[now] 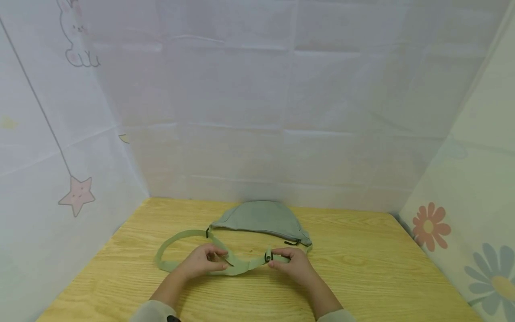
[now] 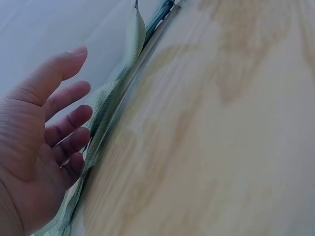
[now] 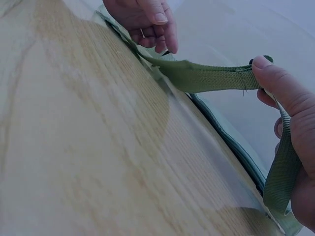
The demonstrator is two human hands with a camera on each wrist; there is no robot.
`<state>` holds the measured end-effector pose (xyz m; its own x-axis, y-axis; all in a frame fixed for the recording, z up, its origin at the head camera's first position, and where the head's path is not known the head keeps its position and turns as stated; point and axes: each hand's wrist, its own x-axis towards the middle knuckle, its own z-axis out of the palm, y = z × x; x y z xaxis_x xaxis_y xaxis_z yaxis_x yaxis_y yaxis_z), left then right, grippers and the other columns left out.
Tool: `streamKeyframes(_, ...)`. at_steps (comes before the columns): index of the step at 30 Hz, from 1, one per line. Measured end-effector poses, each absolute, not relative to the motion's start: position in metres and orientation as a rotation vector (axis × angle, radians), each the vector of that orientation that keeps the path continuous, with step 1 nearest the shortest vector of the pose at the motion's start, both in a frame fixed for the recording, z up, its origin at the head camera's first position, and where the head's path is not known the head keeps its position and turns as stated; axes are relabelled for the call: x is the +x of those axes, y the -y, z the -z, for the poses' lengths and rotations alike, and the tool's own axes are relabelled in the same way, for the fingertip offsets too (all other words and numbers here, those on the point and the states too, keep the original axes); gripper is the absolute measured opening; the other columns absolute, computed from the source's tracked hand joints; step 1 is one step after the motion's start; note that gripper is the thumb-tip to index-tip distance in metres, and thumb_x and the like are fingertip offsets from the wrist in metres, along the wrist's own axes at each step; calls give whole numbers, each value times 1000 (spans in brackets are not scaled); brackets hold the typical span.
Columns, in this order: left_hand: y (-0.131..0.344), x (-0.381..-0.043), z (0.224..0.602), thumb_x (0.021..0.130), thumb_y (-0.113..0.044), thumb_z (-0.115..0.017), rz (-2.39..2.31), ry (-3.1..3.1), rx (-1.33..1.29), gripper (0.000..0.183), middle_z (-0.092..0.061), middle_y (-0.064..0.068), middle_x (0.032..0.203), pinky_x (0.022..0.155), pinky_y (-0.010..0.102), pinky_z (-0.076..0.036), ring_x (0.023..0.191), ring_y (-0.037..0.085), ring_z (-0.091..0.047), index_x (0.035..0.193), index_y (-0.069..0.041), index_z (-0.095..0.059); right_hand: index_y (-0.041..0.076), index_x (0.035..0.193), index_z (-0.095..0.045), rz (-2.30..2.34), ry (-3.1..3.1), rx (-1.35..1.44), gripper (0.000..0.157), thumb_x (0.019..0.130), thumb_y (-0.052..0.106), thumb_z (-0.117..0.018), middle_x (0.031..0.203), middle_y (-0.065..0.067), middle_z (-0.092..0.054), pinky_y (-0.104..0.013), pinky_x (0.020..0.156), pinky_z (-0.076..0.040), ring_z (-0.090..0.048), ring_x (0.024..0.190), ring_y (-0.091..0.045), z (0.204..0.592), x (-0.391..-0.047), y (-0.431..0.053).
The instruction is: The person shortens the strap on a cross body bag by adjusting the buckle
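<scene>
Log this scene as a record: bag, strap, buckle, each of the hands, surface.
bag: grey-green, lying beyond both hands
strap: light green, looping out past the left hand
buckle: dark, on the strap
left hand: thumb and fingers apart, beside the strap
right hand: pinches the strap at the buckle
surface: wood-grain table

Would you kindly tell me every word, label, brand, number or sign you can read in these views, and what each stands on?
There are none to read.
The grey-green fabric waist bag and its light green woven strap show no lettering.
Any mark on the small black buckle would be too small to read.
The pale cloth backdrop shows only drawings, such as a pink star.
</scene>
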<state>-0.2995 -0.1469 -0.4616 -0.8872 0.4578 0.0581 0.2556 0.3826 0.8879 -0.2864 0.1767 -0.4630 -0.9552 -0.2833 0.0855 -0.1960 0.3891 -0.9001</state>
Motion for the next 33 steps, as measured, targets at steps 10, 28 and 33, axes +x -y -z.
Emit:
streamKeyframes(10, 126, -302, 462, 85, -20, -76, -1598, -2424, 690, 41, -63, 18, 117, 77, 25, -46, 92, 13, -55, 120, -1, -66, 2, 119, -69, 1642, -2546, -437, 45, 83, 27, -79, 128, -22, -62, -39, 91, -54, -54, 123, -42, 462, -287, -175)
streamKeyframes(28, 61, -301, 464, 85, -19, -77, -1624, -2366, 759, 38, -65, 16, 118, 88, 31, -51, 104, 21, -60, 118, -2, -67, 2, 119, -69, 1691, -2518, -432, 45, 83, 25, -80, 126, -19, -65, -28, 83, -56, -60, 117, -35, 460, -284, -173)
streamKeyframes(33, 51, -298, 465, 86, -18, -76, -1666, -2340, 750, 35, -65, 16, 117, 90, 34, -50, 106, 23, -60, 117, -2, -67, 0, 120, -68, 1696, -2504, -448, 46, 83, 25, -79, 126, -20, -65, -30, 83, -56, -61, 115, -35, 459, -284, -173)
